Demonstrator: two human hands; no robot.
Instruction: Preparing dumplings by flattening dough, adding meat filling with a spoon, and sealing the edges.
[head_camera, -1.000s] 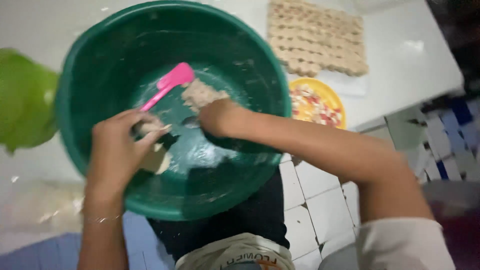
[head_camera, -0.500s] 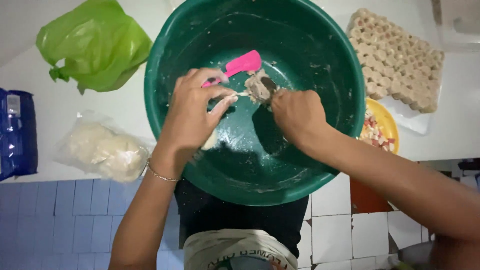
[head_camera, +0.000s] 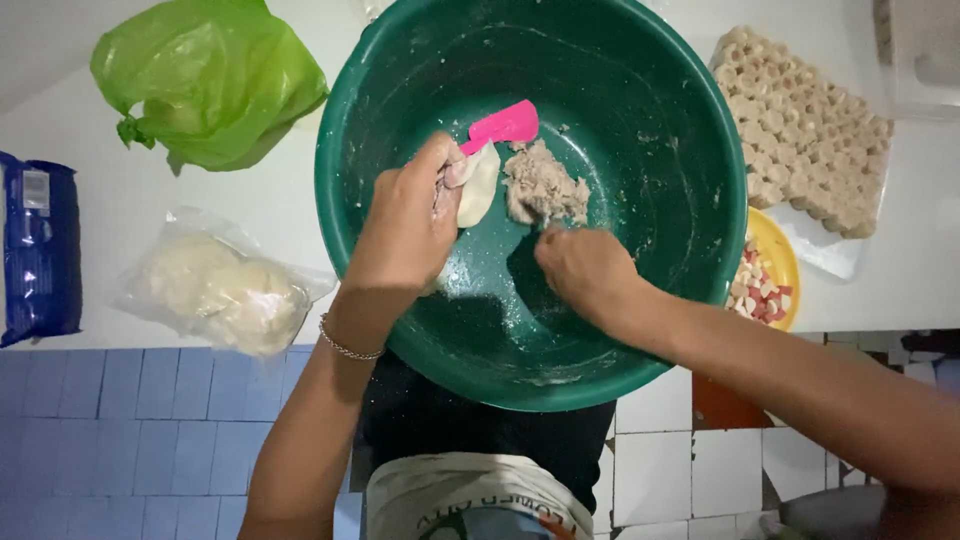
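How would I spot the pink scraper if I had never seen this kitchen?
Find the big green bowl in the middle of the white counter. Inside it, near the far side, just above the left hand and beside the lump of pale filling, lies the scraper. It is the only bright pink thing there.

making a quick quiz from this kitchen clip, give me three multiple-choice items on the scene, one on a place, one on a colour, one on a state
1. Where does the lump of minced filling lie?
A. inside the green basin
B. on the yellow plate
C. in the green plastic bag

2. What colour is the spatula?
A. blue
B. pink
C. white

3. What is the left hand doing?
A. resting empty on the counter
B. gripping the basin rim
C. holding a pale dough wrapper

Answers: 1 A, the filling sits on the basin's floor. 2 B, its blade is bright pink. 3 C, the wrapper sits at the fingertips, over the basin.
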